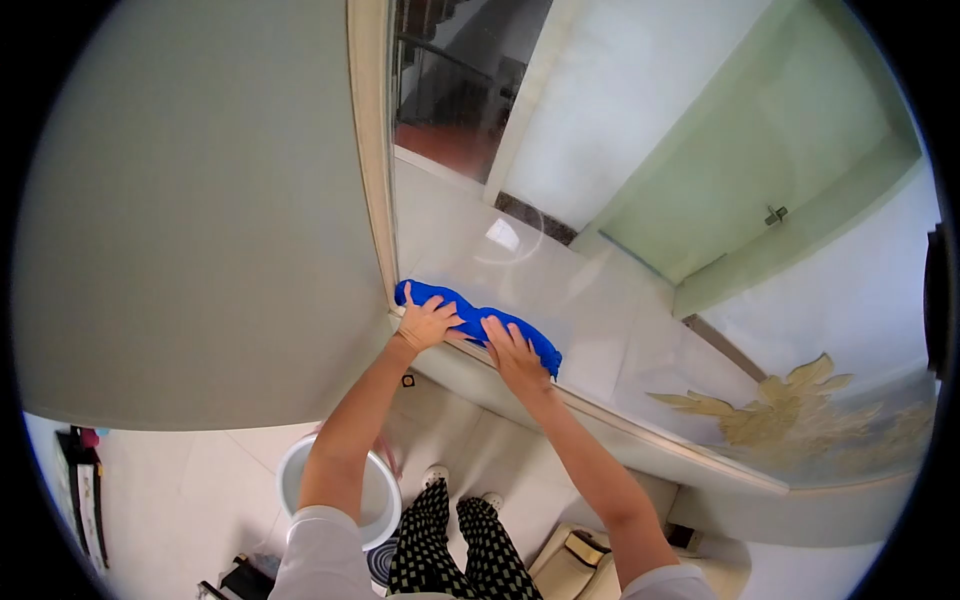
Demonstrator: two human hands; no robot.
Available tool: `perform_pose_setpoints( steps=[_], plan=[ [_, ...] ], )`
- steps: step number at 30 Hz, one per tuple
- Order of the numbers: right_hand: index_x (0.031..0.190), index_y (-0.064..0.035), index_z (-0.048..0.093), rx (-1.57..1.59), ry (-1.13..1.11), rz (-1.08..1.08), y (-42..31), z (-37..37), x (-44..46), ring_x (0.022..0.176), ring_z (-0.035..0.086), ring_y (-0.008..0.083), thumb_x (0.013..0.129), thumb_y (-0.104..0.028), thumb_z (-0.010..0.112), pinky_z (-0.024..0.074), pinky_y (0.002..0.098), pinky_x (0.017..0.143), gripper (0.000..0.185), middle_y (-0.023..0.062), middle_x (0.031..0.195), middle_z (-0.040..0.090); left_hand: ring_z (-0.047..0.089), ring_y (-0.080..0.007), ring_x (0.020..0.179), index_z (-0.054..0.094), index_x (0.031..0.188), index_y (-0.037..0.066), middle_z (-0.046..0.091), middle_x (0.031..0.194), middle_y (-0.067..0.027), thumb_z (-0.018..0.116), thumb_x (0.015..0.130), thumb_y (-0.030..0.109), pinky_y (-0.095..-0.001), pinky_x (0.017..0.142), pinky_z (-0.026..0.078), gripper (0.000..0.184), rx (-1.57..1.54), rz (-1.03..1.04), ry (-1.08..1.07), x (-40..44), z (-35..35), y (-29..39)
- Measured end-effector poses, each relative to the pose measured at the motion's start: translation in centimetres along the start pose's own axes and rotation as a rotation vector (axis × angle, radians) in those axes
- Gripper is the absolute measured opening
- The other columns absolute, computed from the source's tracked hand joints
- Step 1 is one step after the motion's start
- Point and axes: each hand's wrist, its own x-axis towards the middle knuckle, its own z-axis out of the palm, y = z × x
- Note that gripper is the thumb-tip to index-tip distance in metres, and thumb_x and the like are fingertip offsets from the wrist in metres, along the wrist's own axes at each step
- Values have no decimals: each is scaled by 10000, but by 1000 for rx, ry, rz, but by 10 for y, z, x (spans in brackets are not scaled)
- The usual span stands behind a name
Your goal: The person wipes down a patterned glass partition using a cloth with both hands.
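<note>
"Where's the blue cloth, and how does it lie?"
"Mid-view, along the sill at the foot of the glass, its long axis running from ten o'clock to four."
"And the fingers?"
"Left hand and right hand both rest on top, fingers spread."
"What's hard to see?"
"The cloth's underside is hidden, and the left arm covers part of the bucket at seven o'clock."
"The room?"
"Pale tiled floor at eight; beyond the glass, a green door at two o'clock."
</note>
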Motion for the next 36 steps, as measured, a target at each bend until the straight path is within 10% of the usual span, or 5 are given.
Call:
perform_pose_setpoints(
  steps=[10, 18, 26, 29, 36],
  plan=[
    [1330, -282, 553, -118, 39, -28, -7, 12, -9, 1314, 365, 146, 903, -371, 598, 204, 329, 1126, 438, -137, 1433, 431, 495, -240, 928, 626, 787, 287, 509, 938, 39, 703, 638, 640, -776, 845, 267, 391, -70, -103, 61, -15, 21, 4],
    [1426, -55, 418, -266, -221, -372, -4, 10, -20, 1442, 213, 178, 973, -231, 438, 126, 357, 1194, 486, 2, 1532, 322, 490, -234, 908, 611, 772, 285, 499, 908, 46, 713, 651, 624, -783, 833, 276, 374, -88, -92, -1, -21, 19, 9],
    [1408, -126, 464, -66, -19, -129, -3, 16, -47, 1457, 163, 178, 925, -286, 511, 109, 339, 1190, 511, -12, 1542, 302, 471, -196, 964, 606, 891, 300, 490, 991, 80, 664, 734, 597, -781, 806, 317, 341, -105, -2, -79, -22, 16, 21],
    [1450, -101, 401, -33, 2, -94, 3, 19, -69, 1469, 116, 161, 913, -269, 488, 55, 355, 1216, 569, 4, 1569, 250, 441, -252, 913, 591, 870, 277, 459, 920, 34, 702, 702, 598, -633, 715, 390, 379, 15, 153, 13, -16, 14, 38],
    [1457, -231, 412, -72, 35, 21, 19, 17, -103, 1473, 94, 155, 899, -299, 525, 95, 311, 1203, 573, -80, 1581, 205, 406, -195, 1003, 574, 997, 346, 431, 1059, 97, 646, 760, 609, -745, 788, 338, 361, 9, 124, 39, -14, 27, 75]
  ],
)
